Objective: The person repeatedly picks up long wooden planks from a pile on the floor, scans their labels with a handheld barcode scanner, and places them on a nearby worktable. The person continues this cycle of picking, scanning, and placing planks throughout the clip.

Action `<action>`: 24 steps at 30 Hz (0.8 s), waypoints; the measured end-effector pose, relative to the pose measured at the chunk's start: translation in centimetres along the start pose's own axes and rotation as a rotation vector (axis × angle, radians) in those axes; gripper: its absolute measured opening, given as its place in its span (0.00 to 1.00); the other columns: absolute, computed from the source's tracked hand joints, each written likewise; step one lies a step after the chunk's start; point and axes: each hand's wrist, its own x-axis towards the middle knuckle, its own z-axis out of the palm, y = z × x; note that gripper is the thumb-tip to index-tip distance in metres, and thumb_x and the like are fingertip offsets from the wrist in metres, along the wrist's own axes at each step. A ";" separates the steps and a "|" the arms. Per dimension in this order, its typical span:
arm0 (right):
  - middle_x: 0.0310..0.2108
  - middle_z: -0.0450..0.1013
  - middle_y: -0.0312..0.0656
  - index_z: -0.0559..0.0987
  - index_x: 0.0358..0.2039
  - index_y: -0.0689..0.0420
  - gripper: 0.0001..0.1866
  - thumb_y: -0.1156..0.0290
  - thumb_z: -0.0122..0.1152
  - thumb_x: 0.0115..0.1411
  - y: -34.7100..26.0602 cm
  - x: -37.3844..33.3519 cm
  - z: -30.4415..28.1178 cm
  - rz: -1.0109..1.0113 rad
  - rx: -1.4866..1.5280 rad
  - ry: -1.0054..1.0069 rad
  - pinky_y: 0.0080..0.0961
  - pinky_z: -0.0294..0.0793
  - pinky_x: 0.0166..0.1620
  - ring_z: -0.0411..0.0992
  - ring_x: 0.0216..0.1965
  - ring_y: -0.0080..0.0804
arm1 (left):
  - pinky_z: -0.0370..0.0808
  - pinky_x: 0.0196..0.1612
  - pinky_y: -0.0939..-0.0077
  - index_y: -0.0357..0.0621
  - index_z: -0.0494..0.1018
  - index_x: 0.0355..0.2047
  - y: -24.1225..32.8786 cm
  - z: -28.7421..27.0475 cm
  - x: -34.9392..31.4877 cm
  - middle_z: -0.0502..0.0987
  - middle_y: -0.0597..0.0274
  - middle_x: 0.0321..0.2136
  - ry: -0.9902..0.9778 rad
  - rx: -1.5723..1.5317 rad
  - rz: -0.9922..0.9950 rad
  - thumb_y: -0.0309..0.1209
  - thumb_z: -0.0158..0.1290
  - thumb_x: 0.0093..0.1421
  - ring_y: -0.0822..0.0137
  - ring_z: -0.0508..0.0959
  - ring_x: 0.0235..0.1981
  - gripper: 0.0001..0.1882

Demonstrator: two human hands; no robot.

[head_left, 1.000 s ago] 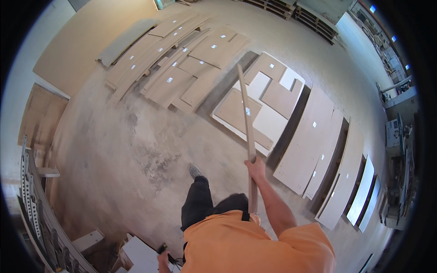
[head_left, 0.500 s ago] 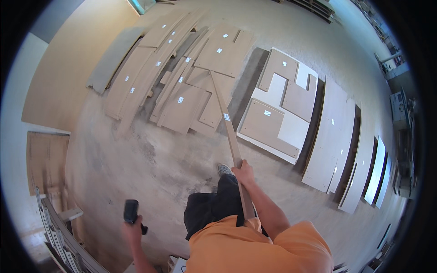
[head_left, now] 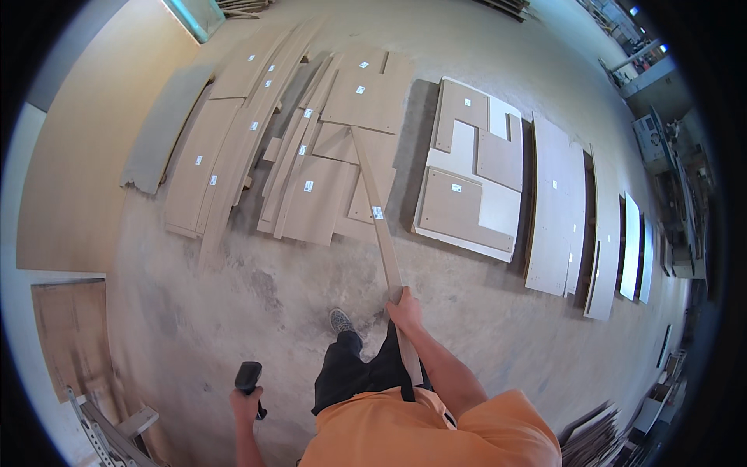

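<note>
My right hand (head_left: 405, 310) is wrapped round a long, narrow brown board (head_left: 384, 247) with a small white label on its face. The board slants from my waist out toward the middle stack of brown panels (head_left: 309, 204); its far end overlaps that stack, and I cannot tell whether it touches. Off to my left and low, my left hand (head_left: 246, 405) is closed on the handle of a black handheld scanner (head_left: 248, 377). The scanner's head points away from me, apart from the board.
Farther left lie more labelled brown panels (head_left: 198, 159) and a grey sheet (head_left: 159, 128). Right of centre, cut panels rest on a white board (head_left: 498, 208), with pale stacks (head_left: 554, 198) beyond. A large tan sheet (head_left: 93, 156) stands along the left wall, above a metal rail (head_left: 97, 428).
My view has shifted, and one shoe has come forward. The left hand with the scanner has moved inward, nearer my body. The right hand keeps its hold on the board.
</note>
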 end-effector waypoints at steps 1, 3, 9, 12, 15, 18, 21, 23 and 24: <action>0.39 0.78 0.64 0.73 0.49 0.66 0.30 0.60 0.68 0.50 -0.2 0.1 0.0 -0.033 0.044 0.021 0.48 0.77 0.47 0.77 0.45 0.62 | 0.73 0.28 0.60 0.30 0.77 0.23 0.3 -0.7 0.7 0.76 0.52 0.16 -0.011 -0.004 -0.002 0.36 0.65 0.46 0.62 0.77 0.18 0.17; 0.40 0.78 0.63 0.74 0.47 0.66 0.28 0.61 0.68 0.50 -0.5 -0.1 -0.3 -0.069 0.102 0.040 0.47 0.77 0.47 0.77 0.45 0.62 | 0.73 0.27 0.61 0.30 0.77 0.23 1.1 -1.4 1.9 0.76 0.52 0.15 -0.027 0.011 -0.003 0.36 0.65 0.46 0.62 0.76 0.17 0.17; 0.39 0.78 0.63 0.74 0.48 0.67 0.29 0.61 0.68 0.50 -0.7 -2.2 -1.6 -0.109 0.084 0.114 0.48 0.76 0.48 0.77 0.44 0.63 | 0.74 0.26 0.63 0.31 0.78 0.23 2.6 -0.9 3.3 0.76 0.54 0.14 -0.146 0.075 0.059 0.37 0.66 0.46 0.64 0.79 0.17 0.17; 0.40 0.77 0.64 0.71 0.47 0.67 0.27 0.61 0.66 0.53 -0.9 -3.2 -1.7 0.013 0.057 0.048 0.52 0.75 0.48 0.76 0.45 0.64 | 0.75 0.27 0.63 0.32 0.78 0.23 2.4 -0.2 3.4 0.77 0.54 0.14 -0.160 0.067 0.106 0.37 0.66 0.46 0.64 0.80 0.18 0.17; 0.38 0.78 0.65 0.70 0.51 0.66 0.29 0.61 0.64 0.54 -1.5 -2.6 -1.4 0.003 -0.043 0.058 0.53 0.75 0.48 0.76 0.44 0.65 | 0.75 0.27 0.62 0.32 0.78 0.23 2.4 0.4 3.7 0.77 0.53 0.14 -0.176 0.109 0.136 0.37 0.65 0.46 0.62 0.80 0.18 0.17; 0.39 0.78 0.63 0.69 0.53 0.65 0.28 0.64 0.63 0.54 -2.3 -0.5 -1.0 0.069 -0.094 0.040 0.52 0.76 0.48 0.77 0.45 0.63 | 0.75 0.28 0.61 0.33 0.78 0.23 2.8 0.9 4.5 0.77 0.52 0.15 -0.228 0.150 0.140 0.38 0.65 0.46 0.58 0.81 0.19 0.17; 0.42 0.78 0.63 0.69 0.54 0.65 0.30 0.63 0.64 0.54 -2.6 1.9 -1.5 0.013 -0.072 0.051 0.51 0.76 0.49 0.77 0.46 0.61 | 0.76 0.28 0.60 0.32 0.78 0.23 3.5 1.0 5.1 0.78 0.51 0.15 -0.245 0.200 0.154 0.38 0.66 0.45 0.55 0.82 0.20 0.17; 0.43 0.78 0.62 0.70 0.54 0.66 0.31 0.61 0.65 0.53 -2.3 2.4 -2.2 -0.009 -0.024 0.036 0.50 0.76 0.50 0.77 0.46 0.61 | 0.76 0.29 0.59 0.32 0.78 0.24 3.9 0.8 5.2 0.78 0.50 0.16 -0.239 0.210 0.165 0.38 0.66 0.45 0.55 0.82 0.21 0.17; 0.44 0.78 0.62 0.71 0.53 0.67 0.32 0.61 0.66 0.52 -2.1 2.3 -2.6 -0.044 0.001 0.080 0.50 0.76 0.50 0.77 0.46 0.61 | 0.76 0.29 0.59 0.32 0.78 0.24 4.0 0.7 5.3 0.78 0.50 0.16 -0.228 0.195 0.168 0.37 0.66 0.45 0.55 0.82 0.21 0.17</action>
